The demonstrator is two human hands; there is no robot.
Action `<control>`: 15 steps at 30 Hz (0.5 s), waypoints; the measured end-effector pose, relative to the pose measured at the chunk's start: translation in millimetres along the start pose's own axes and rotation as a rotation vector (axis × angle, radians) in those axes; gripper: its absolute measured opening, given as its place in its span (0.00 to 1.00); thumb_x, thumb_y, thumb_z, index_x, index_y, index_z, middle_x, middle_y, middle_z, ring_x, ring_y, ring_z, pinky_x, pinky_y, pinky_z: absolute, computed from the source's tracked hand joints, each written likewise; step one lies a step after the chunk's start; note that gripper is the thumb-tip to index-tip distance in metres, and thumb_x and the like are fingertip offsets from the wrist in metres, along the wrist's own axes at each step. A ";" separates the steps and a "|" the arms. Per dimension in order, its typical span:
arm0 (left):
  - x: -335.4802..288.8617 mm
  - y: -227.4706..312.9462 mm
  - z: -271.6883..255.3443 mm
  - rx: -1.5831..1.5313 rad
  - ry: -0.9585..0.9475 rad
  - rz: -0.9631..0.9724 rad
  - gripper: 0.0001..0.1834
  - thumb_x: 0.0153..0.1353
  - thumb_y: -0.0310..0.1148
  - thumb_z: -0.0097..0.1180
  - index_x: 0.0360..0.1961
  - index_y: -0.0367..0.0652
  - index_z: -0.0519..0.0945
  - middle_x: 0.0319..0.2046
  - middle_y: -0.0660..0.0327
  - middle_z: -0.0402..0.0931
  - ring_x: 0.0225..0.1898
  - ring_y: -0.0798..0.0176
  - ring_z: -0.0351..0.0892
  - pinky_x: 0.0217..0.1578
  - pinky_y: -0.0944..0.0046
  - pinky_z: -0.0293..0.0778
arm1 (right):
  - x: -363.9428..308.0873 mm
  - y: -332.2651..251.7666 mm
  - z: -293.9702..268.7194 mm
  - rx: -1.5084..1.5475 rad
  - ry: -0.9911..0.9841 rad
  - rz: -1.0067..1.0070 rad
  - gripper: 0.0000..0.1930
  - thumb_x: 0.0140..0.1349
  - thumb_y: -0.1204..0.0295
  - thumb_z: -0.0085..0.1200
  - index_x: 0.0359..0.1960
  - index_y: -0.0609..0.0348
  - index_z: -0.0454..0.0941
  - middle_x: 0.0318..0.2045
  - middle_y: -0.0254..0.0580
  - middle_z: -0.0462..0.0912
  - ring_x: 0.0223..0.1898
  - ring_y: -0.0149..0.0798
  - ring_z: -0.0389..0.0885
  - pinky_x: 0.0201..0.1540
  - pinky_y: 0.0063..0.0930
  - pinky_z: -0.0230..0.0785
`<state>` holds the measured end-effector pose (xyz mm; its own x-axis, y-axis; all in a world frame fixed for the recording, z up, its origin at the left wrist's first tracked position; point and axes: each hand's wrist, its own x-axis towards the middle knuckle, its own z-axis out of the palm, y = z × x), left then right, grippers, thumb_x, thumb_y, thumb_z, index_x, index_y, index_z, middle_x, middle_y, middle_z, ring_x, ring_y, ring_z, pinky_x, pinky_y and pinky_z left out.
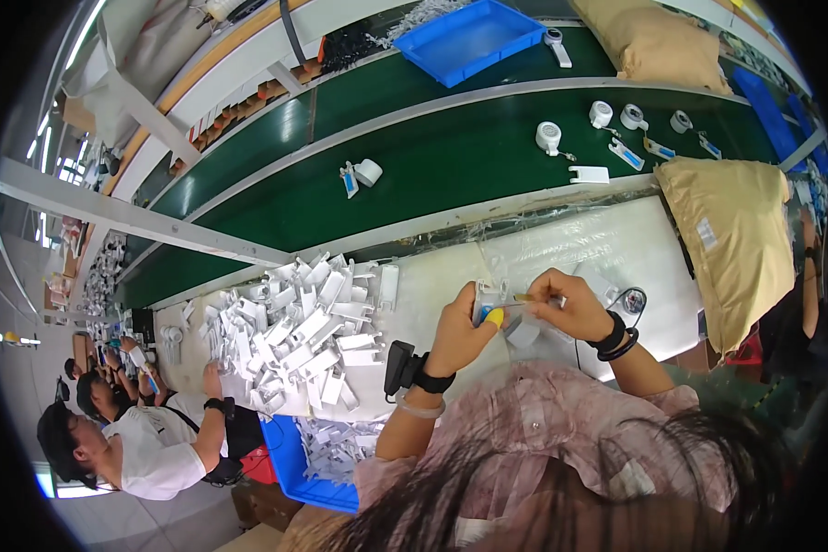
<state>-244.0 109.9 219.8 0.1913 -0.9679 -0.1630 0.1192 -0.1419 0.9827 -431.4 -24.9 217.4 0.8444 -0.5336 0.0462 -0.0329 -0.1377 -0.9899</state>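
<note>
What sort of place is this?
Likely a factory assembly line: a long green belt bearing small white units, a heap of white parts, and other people at work on the left.

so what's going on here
A person's left hand holds a small white and blue part. The right hand is close beside it, fingers bent; what it grips is unclear. A pile of white pieces lies to the left, a green conveyor belt beyond.
</note>
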 end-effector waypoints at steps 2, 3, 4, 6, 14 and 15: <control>-7.0 3.7 9.3 0.030 0.033 -0.019 0.19 0.58 0.15 0.49 0.52 0.35 0.69 0.39 0.57 0.77 0.37 0.64 0.80 0.43 0.65 0.75 | -7.7 -7.0 4.1 -0.150 0.077 -0.091 0.11 0.54 0.80 0.64 0.37 0.62 0.75 0.27 0.36 0.78 0.31 0.31 0.76 0.33 0.24 0.69; -9.4 3.7 15.2 -0.094 0.050 0.031 0.17 0.60 0.18 0.47 0.52 0.35 0.69 0.38 0.56 0.77 0.34 0.65 0.79 0.39 0.65 0.75 | -10.7 -10.1 6.7 -0.303 0.151 -0.181 0.12 0.53 0.80 0.64 0.39 0.60 0.77 0.27 0.39 0.79 0.32 0.36 0.78 0.34 0.26 0.69; -11.6 4.8 20.0 -0.216 0.066 0.082 0.16 0.62 0.20 0.46 0.52 0.35 0.68 0.36 0.56 0.77 0.30 0.65 0.79 0.35 0.66 0.75 | -12.6 -11.9 9.1 -0.302 0.157 -0.181 0.12 0.53 0.80 0.64 0.39 0.60 0.77 0.27 0.39 0.79 0.32 0.36 0.78 0.34 0.26 0.69; -14.1 7.9 25.6 -0.281 0.015 0.091 0.16 0.64 0.22 0.44 0.53 0.36 0.66 0.34 0.57 0.76 0.28 0.66 0.77 0.31 0.66 0.75 | -16.7 -14.9 13.5 -0.351 0.303 -0.384 0.12 0.52 0.81 0.63 0.39 0.59 0.80 0.29 0.42 0.80 0.34 0.43 0.77 0.37 0.31 0.70; -27.4 17.0 47.7 -0.240 0.032 -0.002 0.13 0.71 0.26 0.39 0.55 0.39 0.65 0.36 0.57 0.75 0.26 0.69 0.74 0.28 0.68 0.74 | -31.3 -24.0 23.8 -0.375 0.394 -0.514 0.10 0.52 0.81 0.62 0.36 0.58 0.81 0.33 0.40 0.83 0.33 0.44 0.78 0.39 0.33 0.70; -28.9 15.1 49.0 -0.196 0.056 0.043 0.14 0.71 0.26 0.40 0.56 0.38 0.66 0.37 0.58 0.75 0.28 0.68 0.74 0.30 0.68 0.73 | -32.5 -23.4 24.7 -0.379 0.382 -0.546 0.10 0.51 0.81 0.63 0.36 0.57 0.80 0.34 0.40 0.83 0.33 0.44 0.78 0.40 0.33 0.70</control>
<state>-295.4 125.6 243.7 0.2533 -0.9585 -0.1309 0.2955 -0.0522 0.9539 -444.8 16.2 235.8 0.5524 -0.5499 0.6265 0.0964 -0.7044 -0.7032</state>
